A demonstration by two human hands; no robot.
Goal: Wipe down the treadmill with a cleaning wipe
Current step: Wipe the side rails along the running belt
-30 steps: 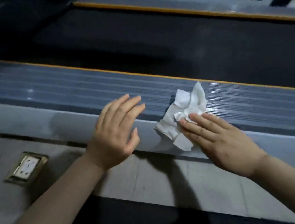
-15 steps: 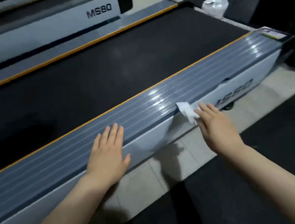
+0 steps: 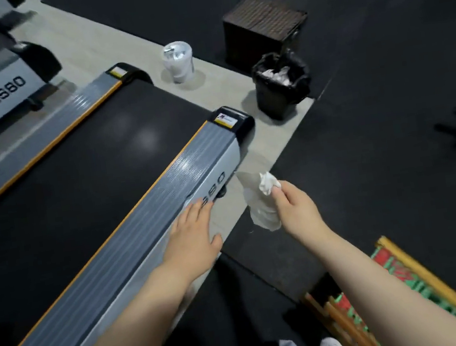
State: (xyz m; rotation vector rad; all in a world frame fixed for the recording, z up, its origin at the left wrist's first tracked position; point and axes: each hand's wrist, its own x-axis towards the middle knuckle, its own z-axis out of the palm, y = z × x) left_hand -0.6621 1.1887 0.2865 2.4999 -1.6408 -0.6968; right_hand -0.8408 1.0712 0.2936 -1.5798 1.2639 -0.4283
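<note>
Now right hand [image 3: 296,207] pinches wipe [image 3: 269,183] beside treadmill [image 3: 127,216].

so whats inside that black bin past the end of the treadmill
The black bin has a dark liner, and crumpled white scraps that look like used wipes lie at the top. Whatever sits deeper is hidden by its walls and that top layer.
</note>
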